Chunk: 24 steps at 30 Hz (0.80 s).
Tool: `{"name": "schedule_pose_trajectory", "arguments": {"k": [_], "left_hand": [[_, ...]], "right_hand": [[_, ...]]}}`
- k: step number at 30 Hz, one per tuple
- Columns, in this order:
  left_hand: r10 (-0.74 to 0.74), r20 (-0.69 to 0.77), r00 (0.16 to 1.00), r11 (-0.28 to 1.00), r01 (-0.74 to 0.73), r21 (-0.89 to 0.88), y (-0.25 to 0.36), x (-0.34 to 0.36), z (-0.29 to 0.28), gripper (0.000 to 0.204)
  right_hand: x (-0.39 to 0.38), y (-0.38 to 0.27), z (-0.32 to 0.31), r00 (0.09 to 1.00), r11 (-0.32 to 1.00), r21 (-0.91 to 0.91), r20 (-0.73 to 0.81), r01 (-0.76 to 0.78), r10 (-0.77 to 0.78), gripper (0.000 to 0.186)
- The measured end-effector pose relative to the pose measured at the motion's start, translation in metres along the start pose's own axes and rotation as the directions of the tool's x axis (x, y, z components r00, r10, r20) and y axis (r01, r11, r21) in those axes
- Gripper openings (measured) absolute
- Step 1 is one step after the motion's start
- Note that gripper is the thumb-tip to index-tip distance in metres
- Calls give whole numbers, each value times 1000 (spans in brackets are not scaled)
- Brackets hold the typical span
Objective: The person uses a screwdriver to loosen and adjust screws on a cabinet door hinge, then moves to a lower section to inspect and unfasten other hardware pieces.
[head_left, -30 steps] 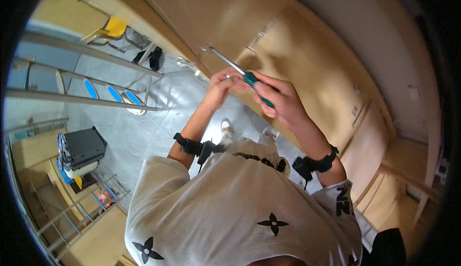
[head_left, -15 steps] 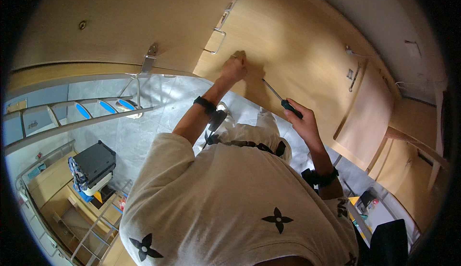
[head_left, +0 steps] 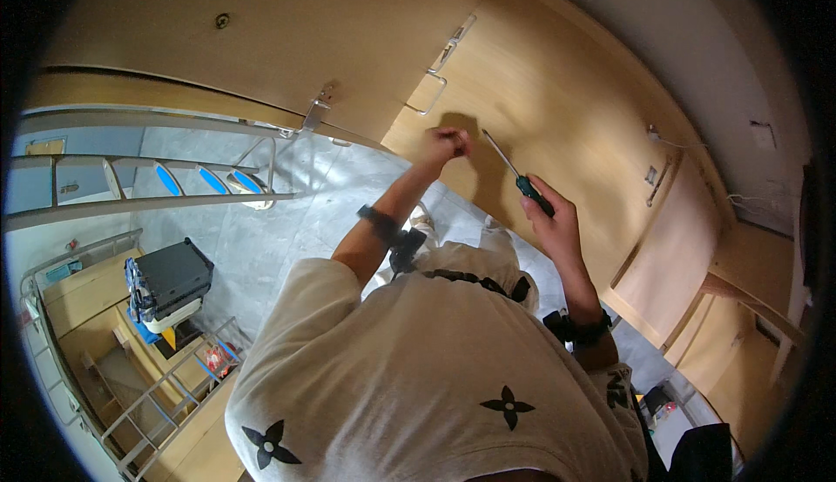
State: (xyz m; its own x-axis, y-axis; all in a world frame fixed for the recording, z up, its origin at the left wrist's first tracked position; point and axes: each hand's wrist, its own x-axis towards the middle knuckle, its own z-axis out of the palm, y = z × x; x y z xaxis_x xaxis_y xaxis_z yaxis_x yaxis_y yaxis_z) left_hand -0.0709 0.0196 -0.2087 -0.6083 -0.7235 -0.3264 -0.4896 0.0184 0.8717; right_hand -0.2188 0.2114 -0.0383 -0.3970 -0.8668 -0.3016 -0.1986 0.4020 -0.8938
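Holding green screwdriver in right hand, in front of pale wood panel, pointing metal tip forward and left. Clamping right fingers round fat handle. Likely being light, stiff, hard to break; perhaps being slippery on smooth rod, so best holding by handle. Finding no brand or label readable on screwdriver. Curling left hand near tip, looking apart from it; being too blurry to tell if pinching anything. Wearing dark letters on right sleeve. Seeing metal ladder farther left.
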Motion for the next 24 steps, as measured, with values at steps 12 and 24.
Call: {"name": "schedule_pose_trajectory", "arguments": {"k": [12, 24], "left_hand": [[-78, -67, 995, -158, -79, -984, 89, -85, -95, 15], [-128, -172, 977, -101, -185, -977, 99, -101, -96, 20]], "right_hand": [[19, -64, 34, 967, 961, 265, 213, 83, -142, 38], [22, -53, 42, 932, 949, 313, 328, 49, -157, 36]]}}
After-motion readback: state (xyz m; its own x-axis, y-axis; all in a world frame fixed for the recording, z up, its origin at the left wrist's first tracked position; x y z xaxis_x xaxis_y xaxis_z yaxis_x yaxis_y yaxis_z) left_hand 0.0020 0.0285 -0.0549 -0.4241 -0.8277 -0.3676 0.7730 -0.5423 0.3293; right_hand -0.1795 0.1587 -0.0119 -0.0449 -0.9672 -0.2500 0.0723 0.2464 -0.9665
